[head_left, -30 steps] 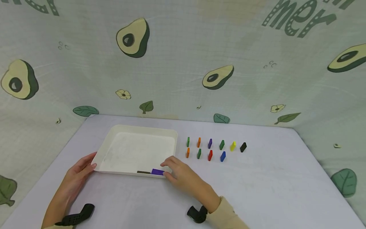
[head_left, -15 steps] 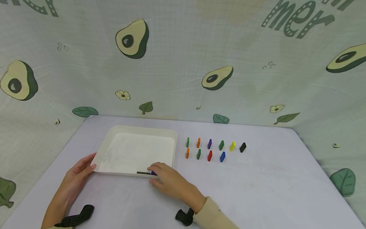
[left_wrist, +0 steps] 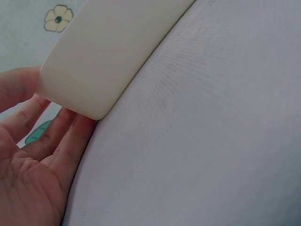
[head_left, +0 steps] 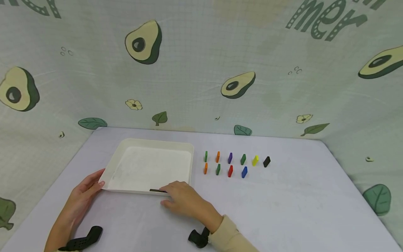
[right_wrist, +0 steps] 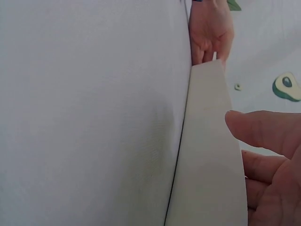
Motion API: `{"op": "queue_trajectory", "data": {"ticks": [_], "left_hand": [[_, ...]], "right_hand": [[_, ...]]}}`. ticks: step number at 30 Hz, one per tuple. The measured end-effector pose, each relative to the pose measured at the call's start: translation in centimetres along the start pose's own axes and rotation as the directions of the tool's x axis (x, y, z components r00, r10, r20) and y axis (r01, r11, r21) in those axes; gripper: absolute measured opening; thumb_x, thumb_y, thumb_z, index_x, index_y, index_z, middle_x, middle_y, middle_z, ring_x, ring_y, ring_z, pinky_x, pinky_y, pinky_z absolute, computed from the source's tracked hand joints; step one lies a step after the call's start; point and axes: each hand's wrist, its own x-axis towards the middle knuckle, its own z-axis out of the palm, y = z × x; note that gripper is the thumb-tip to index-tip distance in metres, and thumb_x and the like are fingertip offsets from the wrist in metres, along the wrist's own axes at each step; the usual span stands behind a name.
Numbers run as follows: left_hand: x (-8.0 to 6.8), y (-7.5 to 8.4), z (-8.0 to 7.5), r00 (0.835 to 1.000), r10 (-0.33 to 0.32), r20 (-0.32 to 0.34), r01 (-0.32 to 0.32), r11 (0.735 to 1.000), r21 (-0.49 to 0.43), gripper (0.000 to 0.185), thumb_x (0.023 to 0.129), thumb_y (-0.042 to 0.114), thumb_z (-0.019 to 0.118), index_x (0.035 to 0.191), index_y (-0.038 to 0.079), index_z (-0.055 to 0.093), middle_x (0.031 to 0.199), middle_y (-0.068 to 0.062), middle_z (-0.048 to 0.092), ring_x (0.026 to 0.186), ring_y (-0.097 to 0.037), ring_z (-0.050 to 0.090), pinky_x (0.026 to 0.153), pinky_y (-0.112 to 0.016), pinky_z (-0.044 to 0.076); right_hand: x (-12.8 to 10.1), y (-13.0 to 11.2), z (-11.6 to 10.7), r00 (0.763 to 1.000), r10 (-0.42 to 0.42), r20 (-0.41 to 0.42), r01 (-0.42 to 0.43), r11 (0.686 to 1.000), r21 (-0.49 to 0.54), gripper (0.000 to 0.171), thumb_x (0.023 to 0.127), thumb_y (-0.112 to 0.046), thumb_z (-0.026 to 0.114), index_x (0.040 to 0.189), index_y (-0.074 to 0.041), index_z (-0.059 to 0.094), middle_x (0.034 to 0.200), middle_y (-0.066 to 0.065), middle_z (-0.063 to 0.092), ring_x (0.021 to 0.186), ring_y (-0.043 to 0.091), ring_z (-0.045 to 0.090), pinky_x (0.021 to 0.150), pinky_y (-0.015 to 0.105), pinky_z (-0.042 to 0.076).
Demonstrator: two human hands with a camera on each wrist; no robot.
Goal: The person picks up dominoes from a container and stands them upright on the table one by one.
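A shallow white tray [head_left: 148, 164] sits at the left of the table. My left hand [head_left: 86, 190] holds its near left corner; in the left wrist view, the thumb is at the rim and the fingers [left_wrist: 70, 136] lie along the side wall. My right hand [head_left: 182, 197] reaches over the front wall near the right end, fingers inside the tray, thumb [right_wrist: 256, 127] outside. A thin dark block [head_left: 155, 190] stands along the inside of the front wall, its right end at my right fingertips. The purple block beside it is hidden behind that hand.
Right of the tray, small upright blocks stand in two rows. The back row runs from a green block [head_left: 206, 156] to a black block [head_left: 267, 161]; the front row from an orange block [head_left: 206, 168] to a blue block [head_left: 244, 172]. An avocado-print cloth [head_left: 189, 52] hangs behind.
My right hand has moved left along the tray's front wall and lower, covering the purple block that was visible before. My left hand has stayed at the corner.
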Motion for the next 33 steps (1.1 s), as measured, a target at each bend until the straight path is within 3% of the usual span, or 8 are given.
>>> {"op": "queue_trajectory", "data": {"ticks": [19,33], "left_hand": [[-0.2,0.0,0.1,0.999,0.041,0.012,-0.04,0.999,-0.036,0.049,0.094,0.012,0.054,0.141,0.011,0.039,0.118,0.024,0.049,0.103,0.013,0.051,0.081,-0.002,0.04],[0.0,0.0,0.1,1.0,0.011,0.0,-0.011,1.0,-0.009,0.051,0.094,0.016,0.055,0.142,0.012,0.038,0.118,0.024,0.047,0.102,0.015,0.05,0.08,-0.001,0.04]], "right_hand": [[-0.1,0.7,0.2,0.999,-0.04,-0.028,0.042,0.998,0.056,0.034,0.089,-0.028,0.061,0.122,-0.018,0.06,0.115,-0.008,0.061,0.11,0.007,0.051,0.094,0.022,0.039],[0.1,1.1,0.1,0.997,0.028,-0.075,-0.01,0.973,0.229,0.022,0.086,-0.013,0.064,0.108,-0.016,0.065,0.098,-0.007,0.054,0.091,0.003,0.043,0.08,0.013,0.041]]}}
